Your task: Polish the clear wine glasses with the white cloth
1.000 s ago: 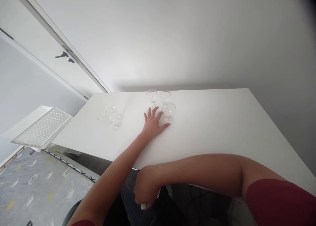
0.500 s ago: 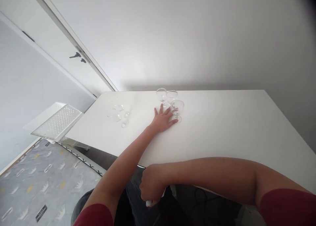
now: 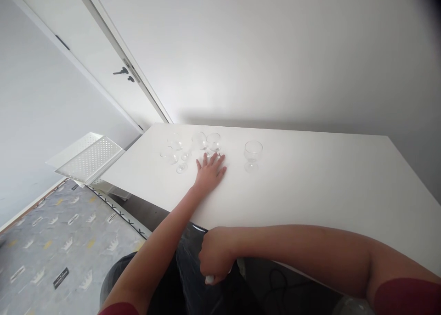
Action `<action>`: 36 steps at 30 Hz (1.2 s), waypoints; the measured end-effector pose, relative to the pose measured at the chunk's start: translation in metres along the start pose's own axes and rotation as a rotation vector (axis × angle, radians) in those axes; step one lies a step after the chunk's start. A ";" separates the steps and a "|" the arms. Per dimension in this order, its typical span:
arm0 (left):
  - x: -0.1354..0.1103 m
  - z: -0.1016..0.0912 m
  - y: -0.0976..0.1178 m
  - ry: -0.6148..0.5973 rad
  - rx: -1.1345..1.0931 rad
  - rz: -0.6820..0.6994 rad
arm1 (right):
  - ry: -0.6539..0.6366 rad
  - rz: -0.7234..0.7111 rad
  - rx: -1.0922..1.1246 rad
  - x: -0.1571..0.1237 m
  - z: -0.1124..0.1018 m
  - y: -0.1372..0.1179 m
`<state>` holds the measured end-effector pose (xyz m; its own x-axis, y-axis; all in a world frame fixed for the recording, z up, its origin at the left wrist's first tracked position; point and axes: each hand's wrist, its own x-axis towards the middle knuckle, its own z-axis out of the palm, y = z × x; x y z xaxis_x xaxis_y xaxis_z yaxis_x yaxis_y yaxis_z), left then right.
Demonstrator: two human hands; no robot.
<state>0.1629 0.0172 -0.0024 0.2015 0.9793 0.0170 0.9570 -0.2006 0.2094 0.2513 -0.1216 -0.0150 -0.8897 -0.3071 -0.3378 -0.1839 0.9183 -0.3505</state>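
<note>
My left hand lies with its fingers spread on the white table. Its fingertips reach the feet of two clear stemmed glasses, one on the left and one on the right; whether they touch is hard to tell. A third stemmed glass stands upright, apart, to the right of that hand. To its left, two more glasses, a near one and a far one, seem to lie on their sides. My right hand is closed by the front edge, with something whitish at its underside that I cannot make out.
A white perforated rack adjoins the table's left end. Below it is a grey mattress with a crown print. A plain wall runs behind the table, with a door at the left. Dark cables hang under the table.
My left hand and the two glasses at its fingertips have moved left, towards the lying pair. The third glass now stands apart at the right. My right hand stays closed. The view has shifted slightly.
</note>
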 end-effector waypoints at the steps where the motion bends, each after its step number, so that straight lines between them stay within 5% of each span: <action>1: -0.001 0.001 -0.002 0.018 0.006 -0.032 | -0.007 0.000 -0.008 -0.001 0.000 -0.001; 5: 0.004 0.001 -0.012 0.039 0.009 -0.137 | -0.008 0.010 -0.020 -0.004 -0.003 -0.002; 17: 0.024 -0.006 -0.025 -0.016 -0.006 -0.098 | -0.023 0.007 -0.003 -0.003 -0.005 -0.001; 25: 0.000 0.001 -0.019 0.089 -0.048 -0.108 | -0.042 0.003 0.033 -0.002 -0.006 0.001; 31: -0.041 0.004 0.010 0.345 -0.144 0.099 | -0.059 -0.023 0.104 0.002 -0.006 0.004; 36: -0.034 0.008 0.057 0.070 -0.153 0.349 | -0.113 -0.084 0.152 0.000 -0.013 0.006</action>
<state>0.2121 -0.0275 0.0016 0.4901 0.8532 0.1784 0.7900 -0.5213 0.3228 0.2448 -0.1130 -0.0054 -0.8198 -0.4152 -0.3943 -0.1830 0.8425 -0.5067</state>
